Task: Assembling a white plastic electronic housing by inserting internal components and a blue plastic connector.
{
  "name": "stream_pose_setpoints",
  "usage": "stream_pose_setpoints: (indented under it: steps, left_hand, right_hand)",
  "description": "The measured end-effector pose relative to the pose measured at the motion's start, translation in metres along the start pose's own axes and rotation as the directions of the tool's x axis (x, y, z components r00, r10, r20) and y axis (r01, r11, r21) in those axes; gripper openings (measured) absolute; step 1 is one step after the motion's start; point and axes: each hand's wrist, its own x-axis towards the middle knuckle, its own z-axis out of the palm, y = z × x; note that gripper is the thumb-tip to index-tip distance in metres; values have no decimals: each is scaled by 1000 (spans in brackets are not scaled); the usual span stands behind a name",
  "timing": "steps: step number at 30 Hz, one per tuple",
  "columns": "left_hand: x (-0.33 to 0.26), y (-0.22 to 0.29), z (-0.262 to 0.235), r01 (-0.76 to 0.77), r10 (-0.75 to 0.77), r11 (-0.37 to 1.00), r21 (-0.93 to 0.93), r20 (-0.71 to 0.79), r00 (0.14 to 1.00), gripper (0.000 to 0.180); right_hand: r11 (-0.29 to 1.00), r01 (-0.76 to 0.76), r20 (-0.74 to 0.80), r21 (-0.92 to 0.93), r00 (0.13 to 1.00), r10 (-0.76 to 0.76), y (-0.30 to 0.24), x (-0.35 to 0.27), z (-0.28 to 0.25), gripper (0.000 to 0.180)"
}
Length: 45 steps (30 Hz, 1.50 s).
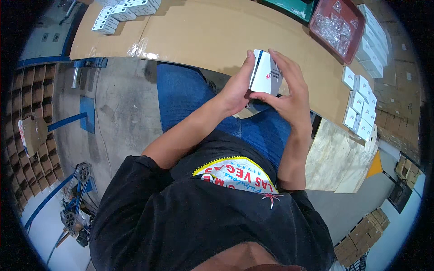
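Observation:
A small white box with a dark stripe along one edge is held up between my two hands, near the front edge of the table. My left hand presses along its left side, with the thumb near the top edge. My right hand wraps the right side, its fingers reaching over the top corner and its thumb under the lower edge. The far ends of the left fingers are hidden behind the box.
The cardboard-covered table carries stacked white boxes at the far left and more white boxes at the right. A red tray of clear plastic pieces sits beside a green tray. Machinery stands at the lower left.

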Motion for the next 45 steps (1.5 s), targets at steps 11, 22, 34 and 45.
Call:
stream_pose_setpoints:
  steps: [11, 22, 34, 45]
  left_hand:
    - [-1, -2, 2, 5, -5, 1000, 19, -22, 1000, 72]
    - [-8, -5, -8, 13, -13, 1000, -3, 9, 1000, 58]
    - [-17, -7, -20, -235, 225, 907, 350, 67, 972, 40]
    - [-28, -2, -31, -331, 298, 889, 317, 149, 943, 41]
  right_hand:
    - [1000, -22, -1, -4, 1000, 22, 3, -1, 3, 92]
    - [999, -34, 18, 39, 999, 33, 4, -6, 4, 91]
    - [998, -58, -118, 36, 991, 62, -3, -13, 7, 87]
    - [725, -493, 112, 481, 855, 507, 15, -50, -1, 43]
